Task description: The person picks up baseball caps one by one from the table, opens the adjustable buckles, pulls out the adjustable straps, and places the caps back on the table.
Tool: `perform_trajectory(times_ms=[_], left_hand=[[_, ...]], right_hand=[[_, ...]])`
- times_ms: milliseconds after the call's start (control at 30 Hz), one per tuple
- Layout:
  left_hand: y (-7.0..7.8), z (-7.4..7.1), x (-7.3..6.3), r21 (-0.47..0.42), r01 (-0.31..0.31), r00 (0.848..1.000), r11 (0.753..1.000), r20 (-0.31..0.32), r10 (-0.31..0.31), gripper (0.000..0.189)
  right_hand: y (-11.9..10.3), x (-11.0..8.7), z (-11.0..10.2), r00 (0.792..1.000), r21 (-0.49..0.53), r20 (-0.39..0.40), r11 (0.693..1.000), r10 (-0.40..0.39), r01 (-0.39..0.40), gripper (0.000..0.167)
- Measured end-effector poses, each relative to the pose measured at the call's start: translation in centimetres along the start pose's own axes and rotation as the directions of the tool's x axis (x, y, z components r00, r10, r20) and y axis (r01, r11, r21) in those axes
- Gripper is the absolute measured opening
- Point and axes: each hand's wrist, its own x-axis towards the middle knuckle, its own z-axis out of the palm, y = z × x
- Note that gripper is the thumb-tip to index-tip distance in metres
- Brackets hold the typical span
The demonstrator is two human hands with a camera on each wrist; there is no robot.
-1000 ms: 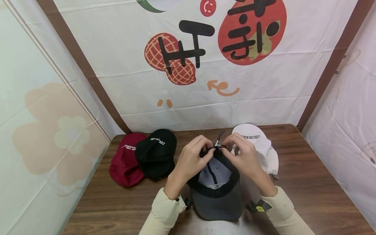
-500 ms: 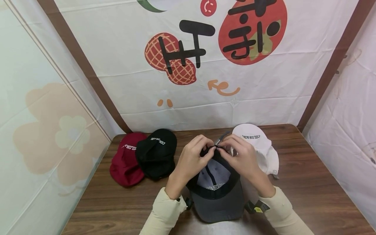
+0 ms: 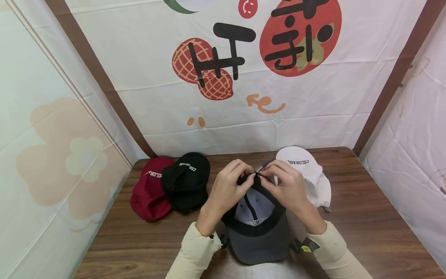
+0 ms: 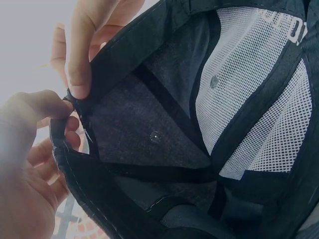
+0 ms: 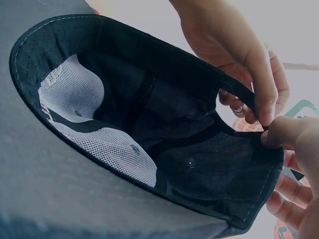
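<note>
A dark grey baseball cap (image 3: 259,248) sits with its brim toward me and its inside facing up, showing a dark sweatband and pale mesh front panels (image 4: 239,64). At its back my left hand (image 3: 228,190) pinches the narrow adjustment strap (image 5: 238,92) between thumb and fingers. My right hand (image 3: 287,186) pinches the band's edge right beside it, the two hands' fingertips nearly meeting. A small metal buckle (image 3: 259,168) shows between the hands in the head view. The strap's loose end (image 3: 268,162) leans right, partly hidden by the right fingers.
On the wooden table (image 3: 118,244), a black cap (image 3: 186,184) overlaps a dark red cap (image 3: 150,193) at the back left. A white cap (image 3: 303,170) lies behind my right hand. A printed cloth wall (image 3: 156,116) rises at the table's far edge.
The strap's loose end has tipped from upright to the right. My right hand has come slightly left, its fingers closing in over the buckle. The cap's brim has shifted a little right and nearer.
</note>
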Motion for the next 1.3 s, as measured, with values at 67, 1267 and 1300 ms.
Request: perform_trajectory(times_ms=[67,1267,1300], left_hand=[[0.02,-0.05,-0.01,-0.004,0.003,1.000,1.000,0.000,-0.003,0.007],[-0.19,-0.71,-0.42,-0.033,0.060,0.998,0.998,0.016,-0.059,0.007],[-0.17,-0.77,-0.41,-0.033,0.062,0.998,0.998,0.016,-0.062,0.007]], right_hand=[[-0.04,0.02,-0.02,1.000,-0.003,0.001,1.000,0.002,-0.002,0.006],[0.08,-0.22,-0.08,0.999,-0.002,-0.007,0.999,0.034,-0.034,0.016],[0.11,-0.25,-0.11,0.999,-0.002,-0.005,0.999,0.038,-0.038,0.016]])
